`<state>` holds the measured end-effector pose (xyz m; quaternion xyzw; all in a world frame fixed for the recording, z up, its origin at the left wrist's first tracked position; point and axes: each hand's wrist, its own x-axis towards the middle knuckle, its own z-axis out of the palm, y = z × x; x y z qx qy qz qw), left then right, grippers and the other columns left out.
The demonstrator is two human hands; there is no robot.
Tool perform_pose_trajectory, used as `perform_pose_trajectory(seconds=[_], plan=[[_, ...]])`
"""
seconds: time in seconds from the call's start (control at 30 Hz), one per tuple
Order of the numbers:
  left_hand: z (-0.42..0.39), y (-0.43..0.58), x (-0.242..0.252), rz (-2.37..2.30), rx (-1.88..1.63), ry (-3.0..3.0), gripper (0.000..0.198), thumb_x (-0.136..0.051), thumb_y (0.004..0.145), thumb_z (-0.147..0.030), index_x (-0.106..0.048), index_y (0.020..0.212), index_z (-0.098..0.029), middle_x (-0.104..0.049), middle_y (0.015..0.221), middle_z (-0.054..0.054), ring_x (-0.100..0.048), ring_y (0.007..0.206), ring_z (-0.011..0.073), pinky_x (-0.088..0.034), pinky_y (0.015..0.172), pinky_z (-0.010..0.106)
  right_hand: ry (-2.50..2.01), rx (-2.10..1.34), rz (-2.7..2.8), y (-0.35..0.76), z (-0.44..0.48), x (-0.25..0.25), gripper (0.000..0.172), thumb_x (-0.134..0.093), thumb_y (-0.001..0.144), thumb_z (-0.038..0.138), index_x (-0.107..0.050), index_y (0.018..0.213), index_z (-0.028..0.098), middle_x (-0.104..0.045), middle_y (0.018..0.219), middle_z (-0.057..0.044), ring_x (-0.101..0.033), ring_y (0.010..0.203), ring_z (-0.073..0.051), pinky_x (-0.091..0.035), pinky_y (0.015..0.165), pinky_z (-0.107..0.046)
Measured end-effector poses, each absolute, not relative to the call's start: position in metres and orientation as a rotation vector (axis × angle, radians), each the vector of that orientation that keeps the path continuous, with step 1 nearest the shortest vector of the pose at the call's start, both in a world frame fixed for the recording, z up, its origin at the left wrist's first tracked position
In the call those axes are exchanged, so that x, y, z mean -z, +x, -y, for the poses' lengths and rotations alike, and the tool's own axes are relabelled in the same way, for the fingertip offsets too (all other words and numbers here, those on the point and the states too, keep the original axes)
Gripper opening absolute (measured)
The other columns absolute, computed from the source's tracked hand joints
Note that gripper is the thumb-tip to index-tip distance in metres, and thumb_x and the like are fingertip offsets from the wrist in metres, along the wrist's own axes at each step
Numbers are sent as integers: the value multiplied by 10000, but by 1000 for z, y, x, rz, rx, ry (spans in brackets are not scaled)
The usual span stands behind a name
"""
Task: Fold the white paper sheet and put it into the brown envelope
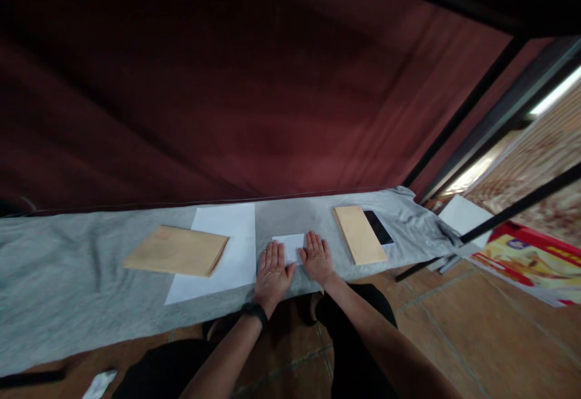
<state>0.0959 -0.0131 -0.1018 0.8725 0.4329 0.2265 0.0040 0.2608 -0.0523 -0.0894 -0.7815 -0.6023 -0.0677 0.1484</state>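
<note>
A small white folded paper point(290, 247) lies on the grey cloth point(299, 213) between my two hands. My left hand point(273, 272) rests flat on its left edge, fingers extended and a dark band on the wrist. Flat against the right edge is my right hand point(316, 258), its fingers slightly spread. To the left, brown envelopes point(177, 250) overlap larger white sheets point(240, 235). A stack of brown envelopes point(359, 235) lies to the right, partly over a dark phone point(377, 227).
A dark red curtain point(272, 114) hangs behind the cloth-covered surface. Black metal bars point(467, 108) cross the right side. A red and yellow box point(535, 260) stands at the right, above the tiled floor point(454, 326). A white scrap point(100, 383) lies at lower left.
</note>
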Motion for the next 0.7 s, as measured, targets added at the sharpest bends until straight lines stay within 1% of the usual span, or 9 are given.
perform_pose_trajectory(seconds=[0.1, 0.17, 0.23, 0.3, 0.37, 0.43, 0.5, 0.57, 0.7], plan=[[13, 99, 100, -1379, -690, 2747, 655, -448, 964, -406, -455, 1458, 24, -430, 1540, 280, -375, 1474, 365, -332, 1189, 550, -2208, 158, 1796, 258, 48, 85, 562, -356, 1055, 365, -426, 1521, 59, -402, 1577, -188, -390, 1471, -309, -268, 1204, -507], [10, 99, 97, -1347, -676, 2791, 595, -428, 971, -354, -509, 1403, 46, -488, 1487, 300, -408, 1454, 373, -313, 1197, 573, -2115, 112, 1860, 255, 43, 83, 527, -337, 1060, 331, -446, 1516, 92, -420, 1576, -158, -396, 1472, -274, -306, 1199, -475], [6, 97, 94, -1268, -678, 2853, 515, -389, 980, -277, -562, 1352, 34, -552, 1432, 291, -428, 1443, 362, -284, 1213, 587, -2010, 68, 1910, 251, 39, 83, 491, -314, 1067, 299, -478, 1502, 143, -463, 1560, -122, -416, 1462, -228, -347, 1187, -442], [0, 95, 92, -1223, -708, 2882, 486, -368, 974, -224, -575, 1354, -4, -566, 1435, 256, -419, 1453, 341, -275, 1224, 581, -1946, 42, 1939, 249, 37, 84, 468, -321, 1069, 290, -505, 1485, 180, -502, 1537, -97, -438, 1445, -202, -363, 1184, -425], [-4, 95, 91, -1226, -747, 2870, 513, -371, 969, -221, -523, 1423, -36, -505, 1510, 217, -377, 1481, 320, -286, 1227, 560, -1948, 43, 1951, 249, 38, 85, 464, -355, 1065, 303, -494, 1494, 196, -494, 1545, -83, -436, 1446, -203, -349, 1195, -423], [-6, 98, 92, -1208, -756, 2854, 563, -352, 980, -237, -417, 1513, -68, -422, 1582, 173, -332, 1507, 285, -291, 1234, 523, -1988, 58, 1951, 251, 41, 86, 479, -377, 1058, 304, -459, 1518, 199, -447, 1577, -73, -411, 1463, -205, -309, 1217, -417], [-6, 103, 93, -1135, -719, 2867, 587, -317, 1006, -266, -322, 1569, -100, -391, 1608, 138, -310, 1518, 252, -287, 1240, 490, -2007, 71, 1965, 253, 44, 87, 493, -379, 1055, 292, -429, 1536, 197, -388, 1609, -67, -370, 1487, -201, -263, 1237, -402], [-5, 107, 96, -1087, -669, 2878, 594, -296, 1029, -314, -285, 1584, -103, -394, 1607, 136, -301, 1522, 242, -286, 1240, 473, -1998, 75, 1995, 254, 45, 88, 501, -383, 1056, 304, -413, 1544, 192, -349, 1627, -65, -335, 1505, -197, -235, 1246, -389], [-6, 108, 101, -1122, -646, 2862, 659, -321, 1037, -441, -296, 1570, -54, -371, 1609, 183, -280, 1529, 282, -295, 1231, 485, -2014, 99, 2010, 256, 45, 89, 525, -385, 1054, 319, -388, 1555, 162, -321, 1639, -81, -308, 1516, -214, -230, 1248, -407]])
